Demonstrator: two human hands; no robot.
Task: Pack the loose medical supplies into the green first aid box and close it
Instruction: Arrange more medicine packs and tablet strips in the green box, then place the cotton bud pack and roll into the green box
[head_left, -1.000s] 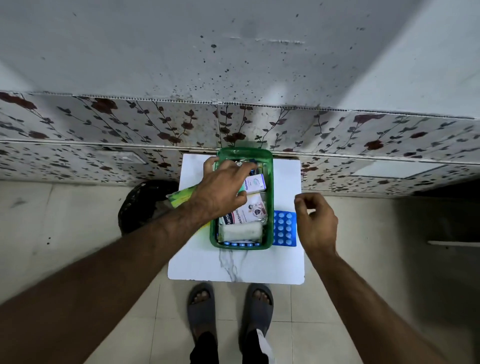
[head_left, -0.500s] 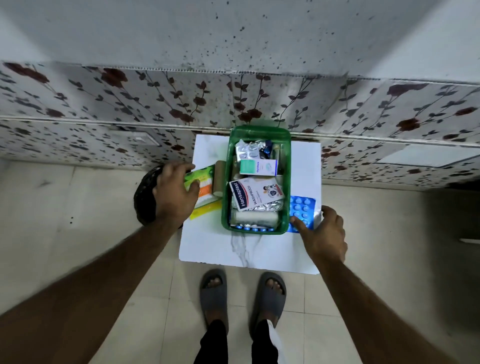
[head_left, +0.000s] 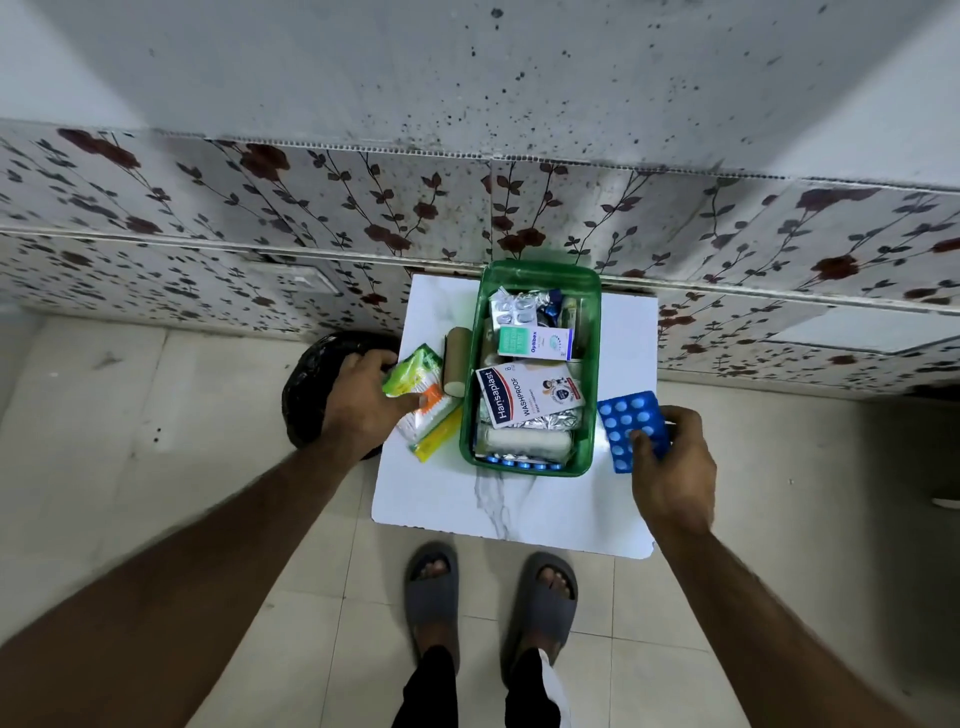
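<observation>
The green first aid box (head_left: 591, 415) stands open on a small white marble-top table (head_left: 519, 504). Inside lie a Hansaplast pack (head_left: 524, 394), an Optibex carton (head_left: 535, 343), silver pill strips (head_left: 514, 309) and a white bandage roll (head_left: 527, 442). My left hand (head_left: 363, 405) grips a green and orange packet (head_left: 413, 371) left of the box, above more flat packets (head_left: 434, 428). A tan roll (head_left: 456, 364) lies beside the box's left wall. My right hand (head_left: 670, 462) pinches a blue blister pack (head_left: 626, 423) just right of the box, tilted up off the table.
A black round object (head_left: 311, 384) sits on the floor left of the table, under my left wrist. A floral-patterned wall panel (head_left: 311, 218) runs right behind the table. My feet in grey slippers (head_left: 488, 592) stand on the tiled floor before the table's front edge.
My left hand left the box and took hold of the green packet at the left. My right hand dropped to the blue blister pack, gripped it and lifted its edge.
</observation>
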